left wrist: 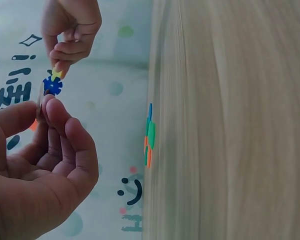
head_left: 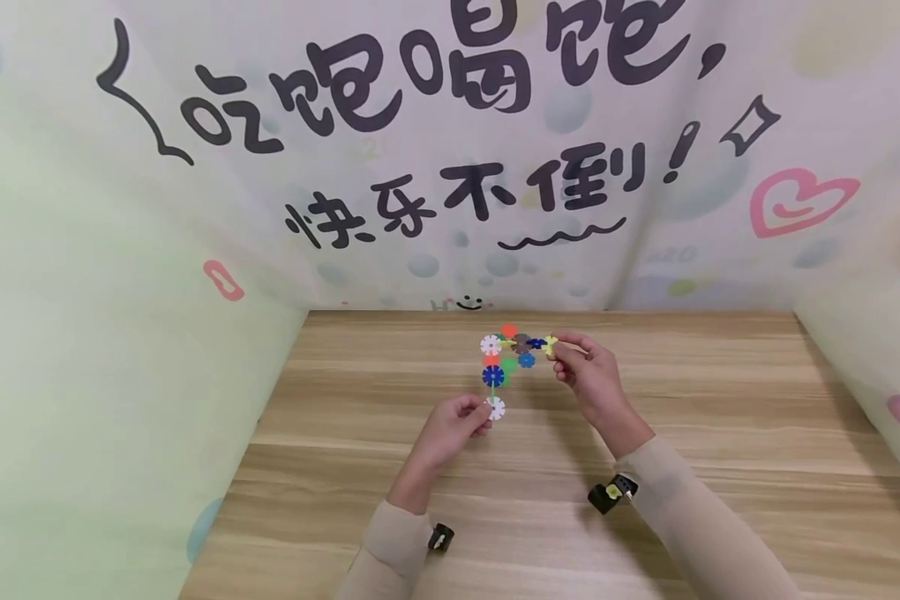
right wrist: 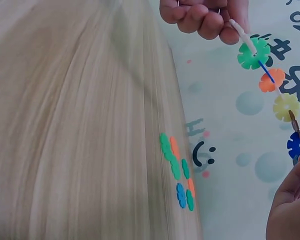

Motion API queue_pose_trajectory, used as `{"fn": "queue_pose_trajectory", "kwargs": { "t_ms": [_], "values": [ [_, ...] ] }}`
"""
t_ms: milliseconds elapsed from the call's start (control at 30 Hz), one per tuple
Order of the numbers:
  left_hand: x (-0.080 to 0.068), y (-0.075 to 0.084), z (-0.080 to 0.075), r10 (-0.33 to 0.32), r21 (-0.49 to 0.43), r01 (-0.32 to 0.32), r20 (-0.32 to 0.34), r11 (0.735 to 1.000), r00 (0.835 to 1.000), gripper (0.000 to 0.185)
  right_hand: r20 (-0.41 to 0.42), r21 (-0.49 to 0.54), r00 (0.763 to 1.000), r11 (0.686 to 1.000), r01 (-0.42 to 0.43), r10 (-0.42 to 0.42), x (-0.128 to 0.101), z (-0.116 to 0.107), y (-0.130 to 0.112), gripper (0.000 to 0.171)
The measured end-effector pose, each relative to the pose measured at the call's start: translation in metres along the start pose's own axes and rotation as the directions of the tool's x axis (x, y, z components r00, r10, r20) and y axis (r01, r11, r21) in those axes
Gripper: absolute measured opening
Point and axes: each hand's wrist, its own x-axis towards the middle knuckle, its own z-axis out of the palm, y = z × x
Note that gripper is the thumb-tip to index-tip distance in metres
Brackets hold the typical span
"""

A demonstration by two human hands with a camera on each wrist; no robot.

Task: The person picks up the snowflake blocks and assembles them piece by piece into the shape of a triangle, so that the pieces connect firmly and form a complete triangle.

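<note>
Wood table point(head_left: 720, 467), multicolor snowflake-disc chain point(head_left: 504, 360), L-shaped, btwn both hands

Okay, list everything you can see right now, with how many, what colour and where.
Chain of snowflake discs: one, mixed white, blue, green, orange, red and yellow, held above the table between both hands.
Loose discs: a small cluster, green, orange and blue, on the table's far edge by the wall.
Table: one, light wood grain.
Backdrop: pale, with black lettering, a pink heart and bubbles, on three sides.
Wrist cameras: two, black, one per wrist.
Sleeves: two, beige.
Left hand: pinches the chain's white end disc.
Right hand: pinches the yellow end.
</note>
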Motion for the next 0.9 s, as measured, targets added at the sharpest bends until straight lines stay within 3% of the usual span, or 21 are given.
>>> {"fn": "queue_pose_trajectory", "kwargs": {
  "t_ms": [300,633,900],
  "values": [
    [0.001,-0.001,-0.001,-0.011,0.01,0.011,-0.053,1.0,0.999,0.021,-0.009,0.005,1.0,1.0,0.007,-0.007,0.002,0.0,0.005,0.034],
    [0.004,0.0,-0.001,0.005,-0.026,-0.011,-0.187,1.0,0.982,0.021,0.008,-0.024,0.999,0.999,0.043,-0.043,0.003,0.0,0.013,0.036],
    [0.004,-0.001,-0.001,0.023,-0.045,-0.034,-0.218,0.998,0.976,0.017,0.014,-0.113,0.999,0.992,0.054,-0.053,0.003,0.001,0.016,0.031]
  ]
}}
